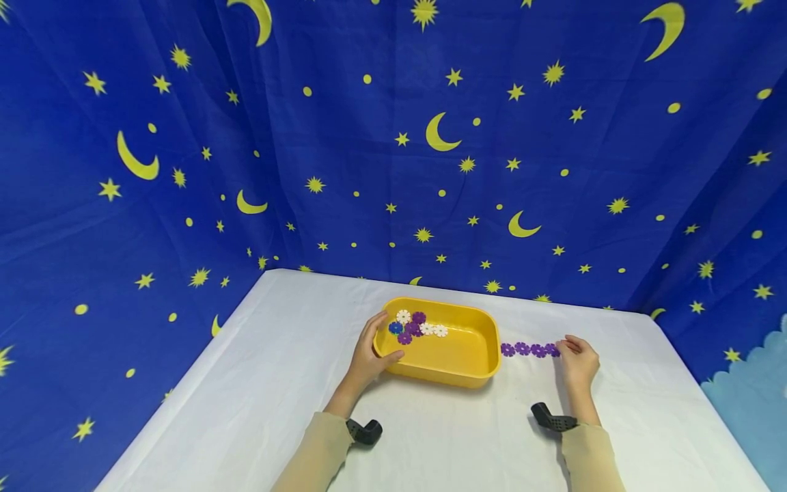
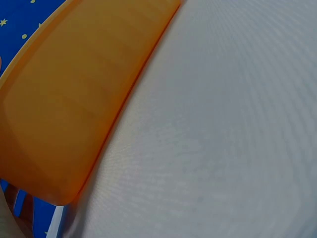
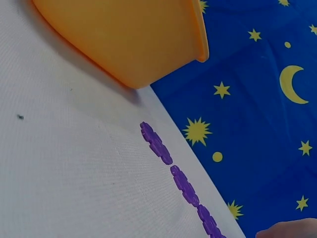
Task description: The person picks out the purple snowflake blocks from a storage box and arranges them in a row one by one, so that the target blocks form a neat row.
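Blue cloth (image 1: 369, 150) printed with yellow moons, stars and dots hangs behind the tabletop (image 1: 443, 437) and along its left and right sides; a pale blue patch (image 1: 750, 389) shows in it past the right edge. White fabric covers the tabletop. A yellow bin (image 1: 451, 379) stands upright about midway along the far edge, a little in from it. Flower-shaped discs lie in the bin, gathered towards its left end: several purple discs (image 1: 419, 318), white discs (image 1: 440, 331) and a single blue disc (image 1: 396, 328).

The person's left hand (image 1: 370, 352) grasps the bin by its left end, thumb over the near rim and fingers at the far side. To the right of the bin, towards the tabletop's far right corner, a row of purple discs (image 1: 521, 349) runs left to right, its first disc just beside the bin wall. The right hand (image 1: 580, 361) pinches the disc at the row's right end between thumb and fingertips. Both forearms, in beige sleeves (image 1: 590, 451), reach in from the near edge, each with a black device (image 1: 365, 432) at the wrist.
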Available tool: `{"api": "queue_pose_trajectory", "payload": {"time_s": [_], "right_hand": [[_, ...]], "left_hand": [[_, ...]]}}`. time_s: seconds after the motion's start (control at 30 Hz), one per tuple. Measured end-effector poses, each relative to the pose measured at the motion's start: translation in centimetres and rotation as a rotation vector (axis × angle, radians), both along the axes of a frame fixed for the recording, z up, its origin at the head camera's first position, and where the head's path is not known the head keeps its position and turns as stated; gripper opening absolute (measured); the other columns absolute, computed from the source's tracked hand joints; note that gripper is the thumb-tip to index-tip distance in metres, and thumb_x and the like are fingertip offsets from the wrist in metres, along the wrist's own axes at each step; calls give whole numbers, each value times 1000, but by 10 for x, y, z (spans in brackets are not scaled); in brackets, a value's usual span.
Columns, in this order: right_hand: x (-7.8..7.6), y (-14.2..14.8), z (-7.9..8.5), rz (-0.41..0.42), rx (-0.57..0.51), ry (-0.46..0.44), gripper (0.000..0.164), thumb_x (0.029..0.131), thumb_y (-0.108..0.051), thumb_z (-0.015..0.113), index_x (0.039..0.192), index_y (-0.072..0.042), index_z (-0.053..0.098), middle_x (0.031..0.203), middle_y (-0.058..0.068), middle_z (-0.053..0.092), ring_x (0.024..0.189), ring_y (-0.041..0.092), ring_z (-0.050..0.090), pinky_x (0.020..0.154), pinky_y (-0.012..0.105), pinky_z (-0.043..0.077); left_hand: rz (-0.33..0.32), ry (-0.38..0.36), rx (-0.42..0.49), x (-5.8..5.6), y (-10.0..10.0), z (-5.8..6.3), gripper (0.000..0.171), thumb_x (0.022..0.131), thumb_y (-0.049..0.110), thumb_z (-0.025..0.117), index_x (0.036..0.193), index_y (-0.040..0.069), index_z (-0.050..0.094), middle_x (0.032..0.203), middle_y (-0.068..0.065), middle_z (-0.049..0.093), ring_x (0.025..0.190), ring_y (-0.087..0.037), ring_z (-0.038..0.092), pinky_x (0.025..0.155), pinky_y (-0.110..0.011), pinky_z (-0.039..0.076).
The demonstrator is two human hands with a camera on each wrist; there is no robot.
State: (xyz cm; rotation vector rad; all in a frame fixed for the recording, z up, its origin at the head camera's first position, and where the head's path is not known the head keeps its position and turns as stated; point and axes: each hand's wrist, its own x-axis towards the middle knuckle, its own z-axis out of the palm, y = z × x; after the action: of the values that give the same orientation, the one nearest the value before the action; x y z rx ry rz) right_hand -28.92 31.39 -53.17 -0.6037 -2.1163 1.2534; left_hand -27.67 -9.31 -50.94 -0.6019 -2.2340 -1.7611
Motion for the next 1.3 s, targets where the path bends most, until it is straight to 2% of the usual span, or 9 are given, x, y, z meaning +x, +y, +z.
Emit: {"api": "queue_pose_trajectory", "payload": {"time_s": [0.27,0.37,0.5,0.57,0.63,0.77,0.97,1.3], "right_hand": [[0,0,3,-11,-54,4,28,83,-5,62,107,10,66,68,-8,65,55,-22,41,54,-2,36],[0,-3,6,0,-77,21,28,83,-5,62,107,9,65,68,-12,64,56,-21,43,55,-2,38],[2,-8,11,36,-116,46,29,84,-5,62,109,11,64,64,-26,56,58,-21,45,58,-3,39],[2,-11,14,52,-132,56,29,85,-4,62,109,11,63,61,-33,48,59,-22,46,59,-3,39],[2,-15,18,65,-143,68,29,85,-4,62,110,12,63,59,-36,46,59,-22,47,59,-3,39],[1,-23,26,82,-145,82,29,86,-5,62,109,11,63,60,-37,47,61,-22,47,59,-3,39],[-1,-37,36,136,-159,144,26,84,-1,64,106,13,63,66,-31,57,62,-18,51,60,-1,42],[-2,-65,47,208,-163,153,22,85,1,64,104,10,64,67,-30,55,65,-15,53,63,-1,45]], "left_hand": [[0,3,-2,0,-1,0,78,75,5,75,141,-8,36,150,-25,34,140,-41,30,117,-59,20],[-2,10,-3,0,-1,-1,78,75,6,75,141,-8,36,150,-25,34,140,-42,30,117,-59,20],[-9,24,-3,0,-1,-1,78,75,8,76,141,-8,36,149,-26,34,140,-42,30,117,-59,20],[-12,26,-3,0,-2,-2,79,75,9,76,141,-8,36,149,-26,34,140,-42,30,117,-59,19],[-9,26,-6,0,-2,-2,79,75,9,76,141,-8,36,149,-26,34,140,-42,30,117,-59,19],[-3,29,-8,0,-2,-1,78,75,8,76,141,-8,37,149,-26,35,140,-42,30,117,-61,20],[-1,34,1,2,-2,-1,79,74,9,77,140,-8,37,148,-27,35,139,-43,31,116,-62,20],[10,22,-18,4,-4,4,79,75,11,77,140,-8,37,149,-25,35,139,-42,31,116,-60,21]]}}
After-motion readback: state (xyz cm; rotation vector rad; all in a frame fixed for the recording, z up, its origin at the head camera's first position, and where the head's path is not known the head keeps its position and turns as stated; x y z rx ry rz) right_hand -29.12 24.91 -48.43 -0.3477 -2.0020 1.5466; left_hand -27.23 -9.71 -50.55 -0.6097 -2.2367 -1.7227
